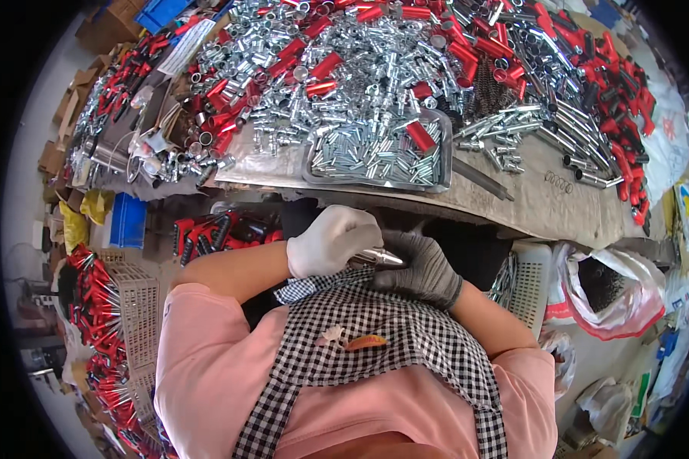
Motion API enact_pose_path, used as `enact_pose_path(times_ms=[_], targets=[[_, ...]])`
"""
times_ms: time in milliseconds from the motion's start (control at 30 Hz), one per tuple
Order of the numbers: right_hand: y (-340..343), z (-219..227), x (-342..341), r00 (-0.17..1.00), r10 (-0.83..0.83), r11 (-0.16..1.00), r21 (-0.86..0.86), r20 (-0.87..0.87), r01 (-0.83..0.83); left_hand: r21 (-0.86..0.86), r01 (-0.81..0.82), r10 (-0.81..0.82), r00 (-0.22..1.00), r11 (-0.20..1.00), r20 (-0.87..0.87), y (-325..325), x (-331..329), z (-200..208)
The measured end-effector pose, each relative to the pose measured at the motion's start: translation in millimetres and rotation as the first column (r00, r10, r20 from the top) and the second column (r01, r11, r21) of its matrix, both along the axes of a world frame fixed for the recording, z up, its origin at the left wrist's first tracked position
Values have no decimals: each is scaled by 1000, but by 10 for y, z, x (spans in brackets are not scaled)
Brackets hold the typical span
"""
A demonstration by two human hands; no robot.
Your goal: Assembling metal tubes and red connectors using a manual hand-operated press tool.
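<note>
My white-gloved left hand (335, 240) grasps a slim silver metal piece (383, 258) before my checked apron (429, 336), on the near side of a bench (586, 218) heaped with parts. The piece's long axis runs left to right, its tapered end pointing at my gray-gloved right hand (421, 266); whether that hand grips it, I cannot tell.

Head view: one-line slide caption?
White-gloved left hand and grey-gloved right hand around a shiny metal part beside a cluttered workbench.
</note>
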State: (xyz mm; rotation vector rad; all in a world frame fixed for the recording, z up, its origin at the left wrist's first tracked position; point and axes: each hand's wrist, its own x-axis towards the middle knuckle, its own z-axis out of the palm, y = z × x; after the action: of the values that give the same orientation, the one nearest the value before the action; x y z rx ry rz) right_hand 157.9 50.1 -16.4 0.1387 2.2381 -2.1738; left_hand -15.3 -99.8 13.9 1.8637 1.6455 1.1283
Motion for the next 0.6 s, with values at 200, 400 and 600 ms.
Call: enact_pose_path(times_ms=[200,400,600], targets=[[148,33,53,983,-99,994,-20,156,103,-456,-56,125,985,888,123,335,-138,113],[415,-122,332,957,-207,976,-24,203,216,-338,-488,262,802,805,-536,928,-481,194],[508,-51,440,937,-313,948,-14,153,319,-417,-550,212,752,723,-624,1093,-494,63]])
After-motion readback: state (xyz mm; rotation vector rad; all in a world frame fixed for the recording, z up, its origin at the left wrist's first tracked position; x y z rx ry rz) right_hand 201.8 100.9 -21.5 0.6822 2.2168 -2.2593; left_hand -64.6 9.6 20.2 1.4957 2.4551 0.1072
